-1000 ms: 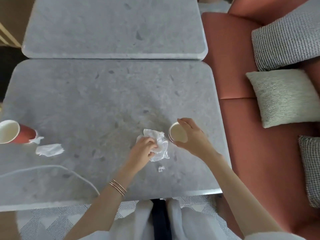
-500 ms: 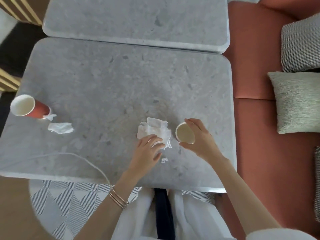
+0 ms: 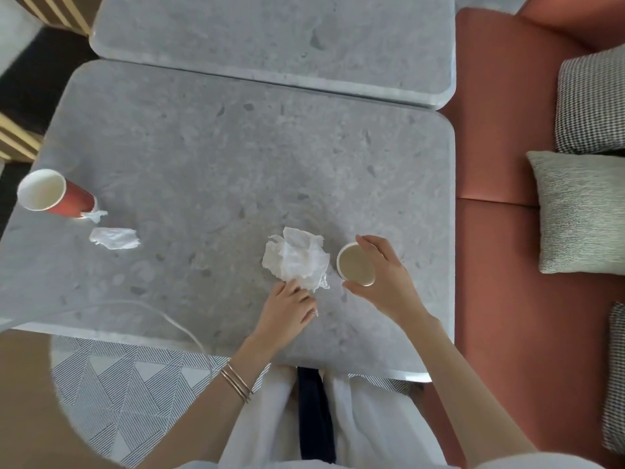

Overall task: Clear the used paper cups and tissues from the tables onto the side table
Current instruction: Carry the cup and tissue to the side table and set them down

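Note:
A crumpled white tissue (image 3: 295, 258) lies near the front of the grey stone table (image 3: 209, 164). My left hand (image 3: 287, 308) pinches its near edge with closed fingers. Just to the right stands a paper cup (image 3: 355, 265), seen from above, and my right hand (image 3: 385, 275) wraps around its rim and side. At the table's far left edge a red paper cup (image 3: 55, 194) stands upright, with a small tissue scrap (image 3: 96, 215) at its base and a second crumpled tissue (image 3: 114, 237) beside it.
A second grey table (image 3: 270, 38) butts against the far side. A red sofa (image 3: 500, 231) with a beige cushion (image 3: 578, 211) and checked cushions (image 3: 592, 103) runs along the right. A white cable (image 3: 142, 308) curves over the front edge. Patterned floor lies below.
My left hand has slid back from on top of the tissue to its near edge, and the tissue has spread out. My right hand stays on the cup. The view has shifted.

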### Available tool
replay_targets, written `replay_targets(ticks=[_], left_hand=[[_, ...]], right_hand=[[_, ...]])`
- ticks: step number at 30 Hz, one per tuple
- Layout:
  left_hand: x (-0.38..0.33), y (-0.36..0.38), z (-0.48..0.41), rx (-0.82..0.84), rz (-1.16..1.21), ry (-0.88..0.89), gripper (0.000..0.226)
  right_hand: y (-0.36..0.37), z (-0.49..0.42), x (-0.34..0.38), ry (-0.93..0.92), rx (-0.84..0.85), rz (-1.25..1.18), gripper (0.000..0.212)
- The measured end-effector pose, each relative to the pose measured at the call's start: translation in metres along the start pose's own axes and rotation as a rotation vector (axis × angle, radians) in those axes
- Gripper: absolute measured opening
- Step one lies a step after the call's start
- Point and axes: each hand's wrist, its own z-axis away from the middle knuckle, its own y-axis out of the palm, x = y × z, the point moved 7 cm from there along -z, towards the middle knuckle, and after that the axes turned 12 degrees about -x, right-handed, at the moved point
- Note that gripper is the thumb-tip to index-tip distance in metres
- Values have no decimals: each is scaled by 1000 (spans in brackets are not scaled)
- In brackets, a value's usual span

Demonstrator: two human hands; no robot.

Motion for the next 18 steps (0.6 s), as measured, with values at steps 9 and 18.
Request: replay_targets(ticks=[9, 18], left_hand=[[47, -46, -42, -289, 167, -376, 10], [40, -7, -37, -88, 168, -238, 35]], right_hand=[[0, 0, 1, -8, -6, 3, 81], [1, -1, 0, -16, -9, 4, 82]])
